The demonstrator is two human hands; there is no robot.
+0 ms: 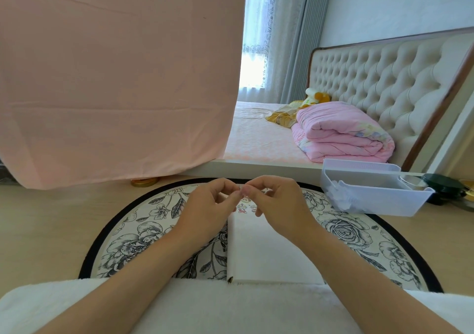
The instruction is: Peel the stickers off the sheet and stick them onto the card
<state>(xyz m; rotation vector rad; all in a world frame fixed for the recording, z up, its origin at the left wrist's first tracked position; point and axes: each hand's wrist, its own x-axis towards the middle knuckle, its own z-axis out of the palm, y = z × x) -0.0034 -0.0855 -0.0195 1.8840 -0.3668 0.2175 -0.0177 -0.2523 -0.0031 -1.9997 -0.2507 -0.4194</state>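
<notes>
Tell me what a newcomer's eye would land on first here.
The big pink cloth hanging over the upper left. Then the left hand and right hand, fingertips meeting to pinch a small piece above the white card on the round floral mat. A folded pink quilt lies on the bed at right.

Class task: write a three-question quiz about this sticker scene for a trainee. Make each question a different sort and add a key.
1. True or false: the left hand and right hand pinch a small piece between their fingertips above the white card.
2. Where does the clear plastic bin stand? A: right of the hands, at the edge of the flowered mat. B: on the windowsill. C: on the floor.
3. Fill in: the folded quilt on the bed is ___.
Key: 1 true; 2 A; 3 pink.
</notes>
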